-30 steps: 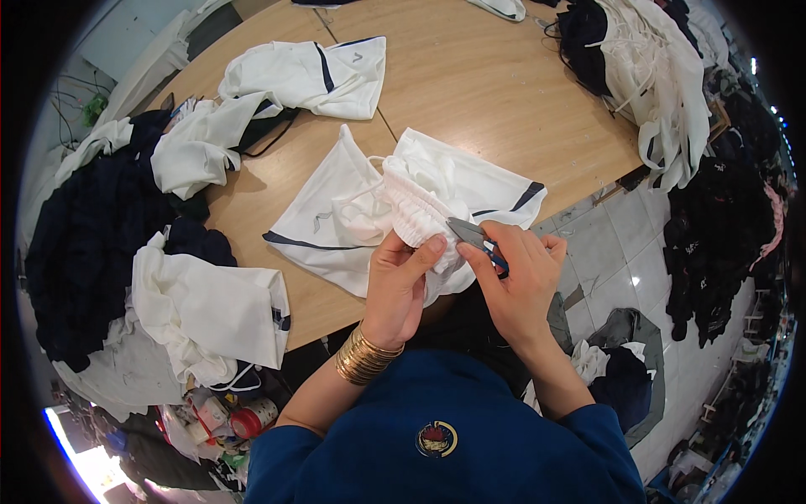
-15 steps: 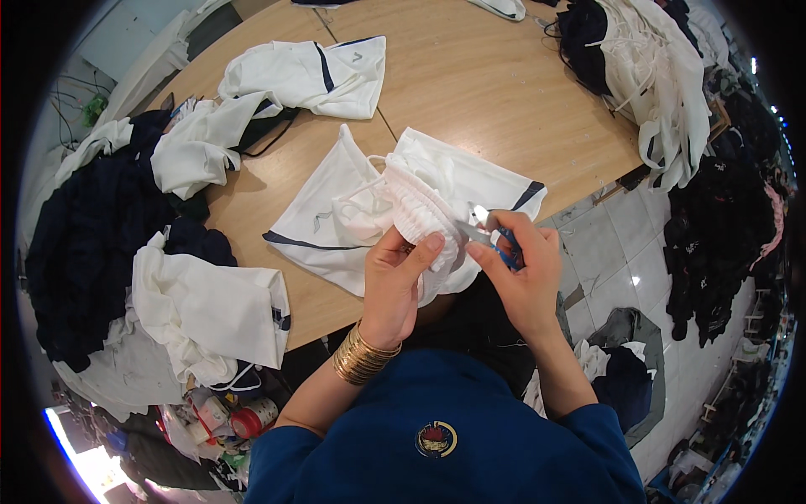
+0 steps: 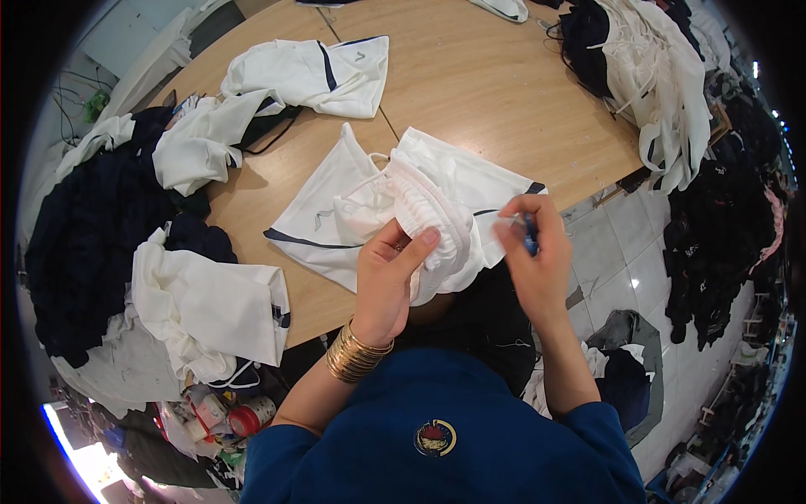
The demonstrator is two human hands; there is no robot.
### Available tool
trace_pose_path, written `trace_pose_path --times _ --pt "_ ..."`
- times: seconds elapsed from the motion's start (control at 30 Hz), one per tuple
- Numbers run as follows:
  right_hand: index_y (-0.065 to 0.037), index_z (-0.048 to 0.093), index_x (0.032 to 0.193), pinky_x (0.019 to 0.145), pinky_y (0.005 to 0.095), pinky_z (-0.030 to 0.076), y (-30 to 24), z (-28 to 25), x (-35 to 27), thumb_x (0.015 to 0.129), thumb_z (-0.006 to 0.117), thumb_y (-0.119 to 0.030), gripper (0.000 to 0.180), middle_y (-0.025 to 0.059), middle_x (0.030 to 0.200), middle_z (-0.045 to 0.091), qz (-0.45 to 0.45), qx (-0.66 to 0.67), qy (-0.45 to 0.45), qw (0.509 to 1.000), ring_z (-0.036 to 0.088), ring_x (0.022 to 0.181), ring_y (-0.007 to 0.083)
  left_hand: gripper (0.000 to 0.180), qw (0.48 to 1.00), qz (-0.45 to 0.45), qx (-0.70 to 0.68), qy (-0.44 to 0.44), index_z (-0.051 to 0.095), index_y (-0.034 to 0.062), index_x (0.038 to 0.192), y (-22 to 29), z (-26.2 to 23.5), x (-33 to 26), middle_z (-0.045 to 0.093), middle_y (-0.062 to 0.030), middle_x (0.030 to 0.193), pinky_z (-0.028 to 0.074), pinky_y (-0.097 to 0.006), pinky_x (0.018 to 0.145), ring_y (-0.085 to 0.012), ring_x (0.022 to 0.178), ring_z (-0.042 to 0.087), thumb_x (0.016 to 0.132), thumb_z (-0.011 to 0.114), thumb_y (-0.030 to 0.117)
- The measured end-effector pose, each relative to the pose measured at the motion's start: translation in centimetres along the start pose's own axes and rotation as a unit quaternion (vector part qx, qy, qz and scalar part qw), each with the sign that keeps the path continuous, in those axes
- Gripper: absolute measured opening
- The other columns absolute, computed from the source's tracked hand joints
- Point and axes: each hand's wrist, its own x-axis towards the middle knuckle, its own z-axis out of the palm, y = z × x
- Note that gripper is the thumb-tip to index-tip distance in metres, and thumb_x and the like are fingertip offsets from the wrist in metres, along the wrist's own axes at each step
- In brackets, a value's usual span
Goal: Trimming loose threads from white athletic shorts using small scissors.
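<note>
White shorts (image 3: 315, 220) with navy bands at the leg ends lie spread at the table's near edge. Their gathered elastic waistband (image 3: 432, 208) is lifted, and my left hand (image 3: 393, 273) pinches it between thumb and fingers. To the right of the waistband, apart from it, my right hand (image 3: 537, 252) grips small scissors (image 3: 531, 235). Only their blue handle shows clearly; motion blurs the fingertips and the blades. A white drawstring loop (image 3: 378, 160) stands up beyond the waistband.
More white garments (image 3: 315, 80) and a dark navy heap (image 3: 92, 227) cover the wooden table's (image 3: 470, 92) left side. Folded white shorts (image 3: 218, 307) overhang its near left edge. White and navy clothing (image 3: 655, 76) is piled far right. Black garments (image 3: 714, 244) lie beyond the tiled floor (image 3: 604, 260).
My right hand has drawn the scissors back to the right, away from the waistband. My left hand keeps its hold and has shifted slightly left.
</note>
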Motion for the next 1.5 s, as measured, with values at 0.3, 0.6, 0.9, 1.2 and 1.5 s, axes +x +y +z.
trace_pose_path --times 0.3,0.6,0.9,1.2,1.5 --pt "-0.008 0.060 0.089 0.070 0.0306 0.028 -0.8 0.3 -2.0 0.074 0.073 -0.024 0.026 0.0004 0.074 0.058 -0.104 -0.158 -0.024 0.982 0.051 0.059 0.0143 0.034 0.998 -0.007 -0.063 0.002 0.052 0.0000 0.119 0.0 0.5 0.1 0.060 -0.0055 0.107 0.046 -0.027 0.084 -0.0115 0.096 0.057 0.088 0.060 0.010" --pt "-0.008 0.059 0.089 0.070 0.0313 0.027 -0.7 0.7 -2.1 0.075 0.072 -0.025 0.026 -0.0001 0.074 0.059 -0.102 -0.177 -0.006 0.979 0.051 0.061 0.0142 0.036 0.998 -0.012 -0.067 -0.003 0.051 0.0007 0.120 -0.5 0.8 -0.2 0.059 -0.0054 0.109 0.045 -0.026 0.086 -0.0110 0.097 0.056 0.087 0.062 0.009" --pt "-0.009 0.059 0.088 0.066 0.0329 0.025 -0.3 1.1 -2.0 0.079 0.068 -0.029 0.023 -0.0002 0.070 0.056 -0.154 -0.207 0.040 0.965 0.045 0.059 0.0159 0.036 0.997 -0.014 -0.080 0.004 0.051 0.0005 0.120 -0.5 0.9 -0.3 0.058 -0.0050 0.107 0.046 -0.027 0.086 -0.0111 0.097 0.056 0.086 0.062 0.008" --pt "-0.009 0.059 0.086 0.068 0.0319 0.026 -0.5 1.2 -2.2 0.075 0.072 -0.022 0.021 -0.0002 0.074 0.059 -0.121 -0.204 0.029 0.971 0.050 0.062 0.0148 0.035 0.997 -0.019 -0.081 0.003 0.052 0.0002 0.119 -0.6 0.7 -0.2 0.059 -0.0049 0.105 0.046 -0.027 0.086 -0.0115 0.095 0.057 0.086 0.063 0.008" --pt "-0.008 0.060 0.091 0.059 0.0278 0.036 -1.3 0.8 -0.9 0.073 0.075 -0.023 0.028 0.0001 0.067 0.051 0.069 0.083 0.004 0.994 0.041 0.058 0.0144 0.034 0.998 -0.003 -0.058 -0.005 0.053 -0.0003 0.117 -0.6 0.8 -0.1 0.061 -0.0057 0.105 0.046 -0.026 0.085 -0.0112 0.094 0.058 0.086 0.063 0.008"
